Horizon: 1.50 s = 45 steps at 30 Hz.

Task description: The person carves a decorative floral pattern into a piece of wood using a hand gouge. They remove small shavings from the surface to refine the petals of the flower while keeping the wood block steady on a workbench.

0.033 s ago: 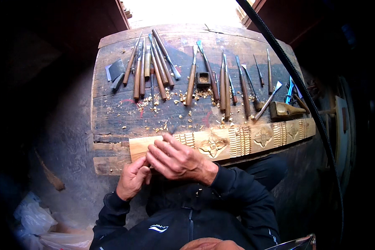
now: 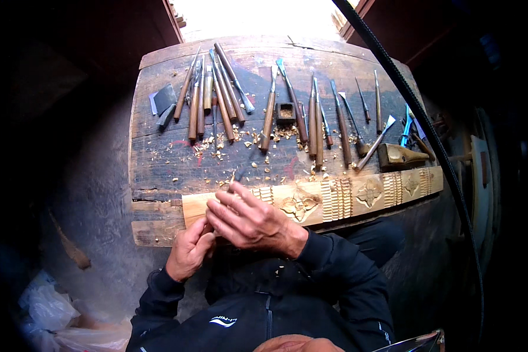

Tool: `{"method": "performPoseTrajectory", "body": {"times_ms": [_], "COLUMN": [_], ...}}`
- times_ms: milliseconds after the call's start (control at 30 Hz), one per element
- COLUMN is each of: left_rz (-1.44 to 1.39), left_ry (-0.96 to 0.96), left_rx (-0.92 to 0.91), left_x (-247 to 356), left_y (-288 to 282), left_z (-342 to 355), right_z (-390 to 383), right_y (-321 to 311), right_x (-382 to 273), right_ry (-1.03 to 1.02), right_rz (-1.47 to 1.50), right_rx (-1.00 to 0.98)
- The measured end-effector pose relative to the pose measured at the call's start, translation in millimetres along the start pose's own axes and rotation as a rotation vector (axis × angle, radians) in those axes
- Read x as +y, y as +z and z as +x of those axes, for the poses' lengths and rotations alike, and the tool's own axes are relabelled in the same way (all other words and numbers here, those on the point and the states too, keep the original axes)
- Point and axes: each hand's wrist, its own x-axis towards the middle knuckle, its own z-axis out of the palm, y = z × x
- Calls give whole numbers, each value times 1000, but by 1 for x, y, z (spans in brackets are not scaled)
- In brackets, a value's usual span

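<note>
Showing the left hand [image 2: 188, 249] and right hand [image 2: 252, 223] close together by the near edge of the carved board [image 2: 315, 199], toward its plain left end. Seeing bent, gathered fingers on both, but cannot tell from above about any tool pinched inside; likewise too blurred to identify, a dark shape [image 2: 240, 175] just past the right fingertips. Finding that board laid along the near side of the wooden table [image 2: 152, 176], on a slight slant. Could slide or swivel under a lopsided push, from lying so near that side. Could rock, too, with wood shavings [image 2: 219, 155] caught underneath. With any blade hidden in that grip, could skid from too much force and scar the ridges [image 2: 264, 195] or the flower relief [image 2: 300, 205] beside them, or nick a finger, owing to hands set so close. Farther back, could set the chisels [image 2: 342, 126] rolling through a careless reach.
</note>
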Motion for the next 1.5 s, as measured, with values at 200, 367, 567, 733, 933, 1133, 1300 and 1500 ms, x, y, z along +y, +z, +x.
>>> {"method": "performPoseTrajectory", "body": {"times_ms": [200,367,567,733,933,1133,1300,1500], "left_rz": [149,342,583,709,847,931,1086,1049], "left_ry": [33,161,209,123,146,150,188,385], "left_rx": [191,275,446,481,519,536,563,560], "left_x": [38,39,23,23,17,20,20,33], "left_y": [40,49,56,67,73,74,76,84], "left_z": [51,115,200,225,233,229,227,215], "right_z": [-15,-70,-117,-132,-135,-119,-114,-112], "right_y": [-31,-43,-66,-61,-55,-50,-44,-47], "right_x": [40,57,103,118,115,114,114,112], "right_ry": [297,483,671,820,848,828,849,911], "right_rz": [-102,-166,-283,-193,-222,-123,-123,-161], "right_rx": [50,-140,-13,30,-75,-12,-7,-67]}}
